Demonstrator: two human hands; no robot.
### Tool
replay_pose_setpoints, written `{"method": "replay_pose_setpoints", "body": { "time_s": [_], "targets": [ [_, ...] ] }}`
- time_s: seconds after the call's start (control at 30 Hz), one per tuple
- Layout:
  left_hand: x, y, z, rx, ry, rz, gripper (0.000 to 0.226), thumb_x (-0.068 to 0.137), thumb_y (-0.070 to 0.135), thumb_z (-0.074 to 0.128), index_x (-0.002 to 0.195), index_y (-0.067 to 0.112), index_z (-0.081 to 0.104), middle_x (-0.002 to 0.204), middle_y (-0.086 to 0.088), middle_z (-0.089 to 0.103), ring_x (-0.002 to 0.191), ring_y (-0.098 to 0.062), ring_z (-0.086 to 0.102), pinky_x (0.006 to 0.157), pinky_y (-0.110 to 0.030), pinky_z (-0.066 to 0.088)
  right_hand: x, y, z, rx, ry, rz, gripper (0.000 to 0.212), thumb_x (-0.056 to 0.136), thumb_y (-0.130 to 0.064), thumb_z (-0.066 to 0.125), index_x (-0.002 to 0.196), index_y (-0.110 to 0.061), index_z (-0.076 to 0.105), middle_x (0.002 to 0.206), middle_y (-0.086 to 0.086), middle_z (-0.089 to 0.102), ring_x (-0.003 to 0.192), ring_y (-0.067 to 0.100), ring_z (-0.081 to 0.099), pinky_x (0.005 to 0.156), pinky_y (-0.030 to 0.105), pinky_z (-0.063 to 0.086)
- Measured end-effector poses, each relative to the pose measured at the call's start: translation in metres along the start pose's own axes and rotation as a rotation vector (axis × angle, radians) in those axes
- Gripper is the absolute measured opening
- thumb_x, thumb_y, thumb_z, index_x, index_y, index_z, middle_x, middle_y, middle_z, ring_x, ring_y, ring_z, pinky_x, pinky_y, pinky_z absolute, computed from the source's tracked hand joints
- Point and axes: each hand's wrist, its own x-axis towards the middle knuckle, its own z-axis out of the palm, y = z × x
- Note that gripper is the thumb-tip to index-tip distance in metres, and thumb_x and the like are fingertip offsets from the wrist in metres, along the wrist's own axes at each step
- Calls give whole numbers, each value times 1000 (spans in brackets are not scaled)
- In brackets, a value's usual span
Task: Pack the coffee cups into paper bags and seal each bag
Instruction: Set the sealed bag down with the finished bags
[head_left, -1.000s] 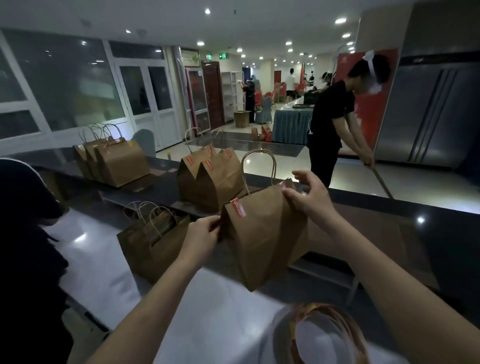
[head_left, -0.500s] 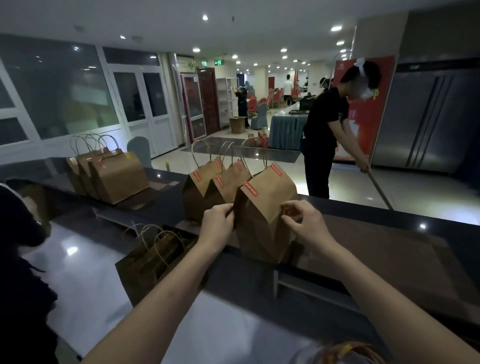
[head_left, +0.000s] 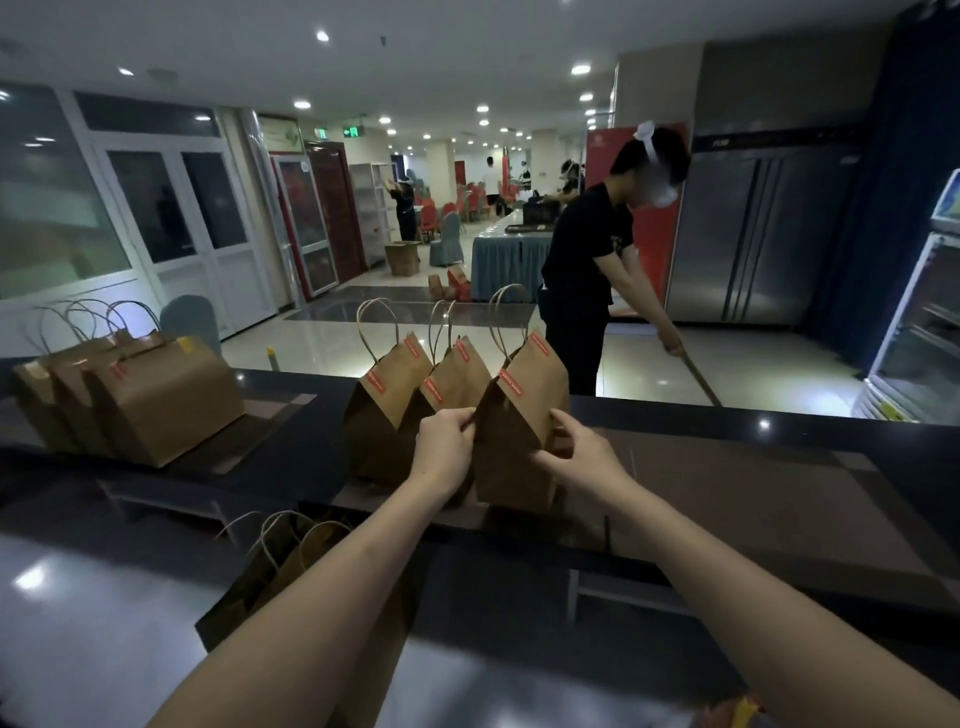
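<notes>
A sealed brown paper bag (head_left: 514, 431) with red stickers on its folded top stands upright on the dark raised counter (head_left: 753, 478). My left hand (head_left: 444, 449) pinches its left edge and my right hand (head_left: 582, 457) holds its right side. Two more sealed bags (head_left: 384, 410) (head_left: 452, 379) stand touching it on the left, in a row. No coffee cups show.
Three larger sealed bags (head_left: 156, 400) stand at the counter's left end. Open bags with twine handles (head_left: 291, 561) sit on the lower worktop under my left arm. Beyond the counter a person in black (head_left: 582, 270) sweeps the floor. A glass-door fridge (head_left: 924, 332) stands at the right.
I carried the bag forward from above the lower worktop and set it upright on the raised counter beside the other two. Both hands slid down to its sides.
</notes>
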Motion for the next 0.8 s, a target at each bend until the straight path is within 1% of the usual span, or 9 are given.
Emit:
{"method": "replay_pose_setpoints", "body": {
  "time_s": [0.07,0.1,0.17,0.23,0.33,0.4,0.53,0.67,0.8],
  "targets": [
    [6,-8,5,12,-11,-12,28,106,23,57,129,21,73,114,5,75,113,-16,68,100,-38,57,2,2,10,68,-6,40,79,99,-26,70,164,-35,26,159,3,42,141,27,47,104,48,56],
    [7,-11,8,13,-17,-20,29,106,21,57,131,21,72,118,3,75,116,-17,67,103,-40,56,2,3,15,102,-7,56,78,100,-22,68,164,-37,26,159,3,42,140,26,49,102,47,57],
    [8,-18,12,22,-18,-29,32,106,20,57,134,20,70,124,2,73,120,-18,66,106,-41,54,6,6,25,127,12,80,78,101,-17,65,164,-39,25,158,5,44,137,26,53,101,49,58],
    [9,-23,15,26,-15,-30,33,106,17,56,137,18,68,128,-1,72,124,-20,64,110,-39,51,10,9,32,116,35,95,77,102,-14,63,164,-39,25,158,5,45,136,27,54,102,50,57],
    [12,-25,17,19,-29,-61,34,106,12,55,138,14,66,132,-5,69,127,-22,61,113,-35,46,15,11,42,137,52,114,75,103,-10,61,163,-37,27,158,4,46,140,26,52,108,50,54],
    [15,-27,20,5,-46,-77,33,106,12,54,136,15,67,130,-5,70,126,-23,61,113,-38,47,19,13,46,142,76,129,72,103,-8,59,163,-36,30,158,5,48,140,26,52,109,50,52],
    [23,-27,22,18,-64,-89,31,105,12,57,133,16,70,124,-5,73,121,-24,65,111,-42,51,26,12,53,126,109,135,69,104,-8,58,163,-33,32,156,5,50,141,26,51,109,45,51],
    [25,-26,19,57,-39,-89,34,104,11,58,136,16,68,128,-6,71,124,-27,63,112,-43,49,27,10,56,117,108,123,68,104,-8,58,163,-29,32,157,5,48,144,28,47,111,47,48],
    [20,-26,13,86,-22,-46,36,105,10,56,140,16,64,132,-7,69,128,-26,61,113,-41,48,31,9,58,113,96,123,68,104,-8,58,163,-29,31,157,6,47,144,29,47,112,48,50]
  ]
}}
